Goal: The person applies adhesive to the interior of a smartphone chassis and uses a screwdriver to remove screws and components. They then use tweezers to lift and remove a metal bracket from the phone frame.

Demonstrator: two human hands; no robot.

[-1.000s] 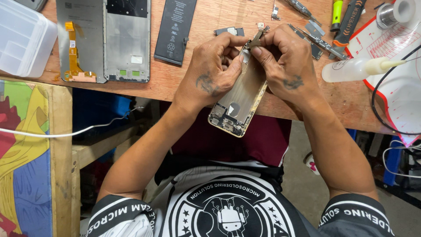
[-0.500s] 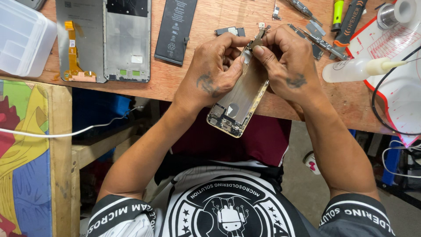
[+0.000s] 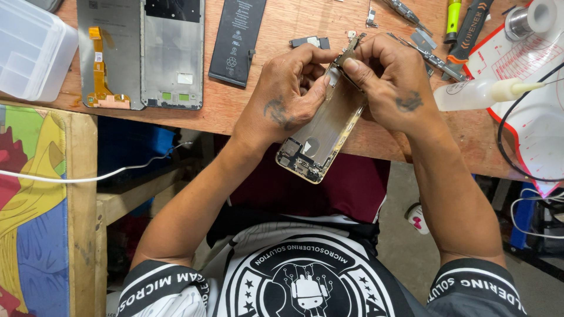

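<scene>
Head view: both hands lift an opened phone housing (image 3: 322, 136) just off the near edge of the wooden table (image 3: 282, 35), tilted with its bare inside facing up, which seems to keep the top end within reach of the fingertips. The left hand (image 3: 288, 97) wraps the housing's left side. The right hand (image 3: 392, 88) pinches a small part at the housing's far end. Left of the housing lie a black battery (image 3: 237, 36) and two phone frames (image 3: 141, 53); right of it, a squeeze bottle (image 3: 479, 93).

My fingers (image 3: 358, 70) hide the top end of the phone shell (image 3: 326, 132), and beside it the tape roll (image 3: 537, 14) is cut off by the picture's edge.
</scene>
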